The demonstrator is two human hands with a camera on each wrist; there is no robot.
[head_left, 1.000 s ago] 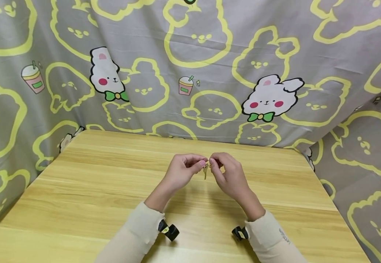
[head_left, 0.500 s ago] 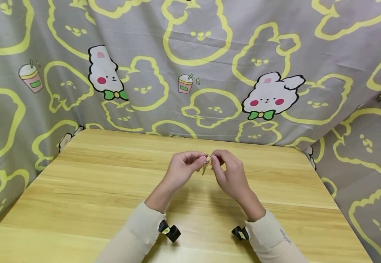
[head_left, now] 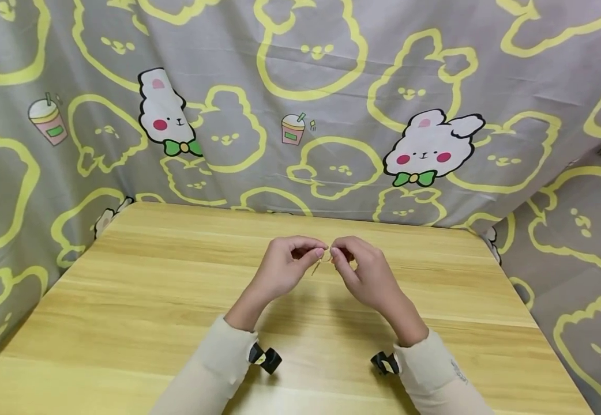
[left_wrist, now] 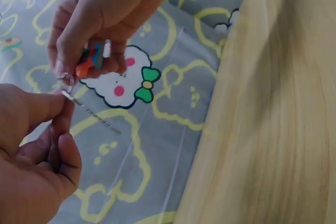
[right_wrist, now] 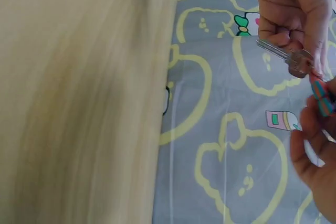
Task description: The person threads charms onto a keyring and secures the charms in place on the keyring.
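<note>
Both hands meet in the air over the table. My left hand (head_left: 287,268) pinches a metal key (left_wrist: 94,114) by its head between thumb and fingers, the blade slanting away. A thin metal ring (left_wrist: 65,78) at the key's head is pinched by the thumb and fingertips of my right hand (head_left: 365,271). Under the right hand's curled fingers hangs a small orange-and-blue charm (right_wrist: 322,98), partly hidden by them. In the right wrist view, the key (right_wrist: 299,63) shows its round head close to the left fingertips.
The wooden table (head_left: 150,300) spreads below the hands. A grey curtain (head_left: 331,115) with yellow cartoon outlines stands behind its far edge and along both sides. Black wrist cameras (head_left: 265,358) are strapped on under beige sleeves (head_left: 217,363).
The key hung nearly straight down one second ago; now it slants down to the left. The fingertips have shifted slightly around the ring, which shows more plainly between them.
</note>
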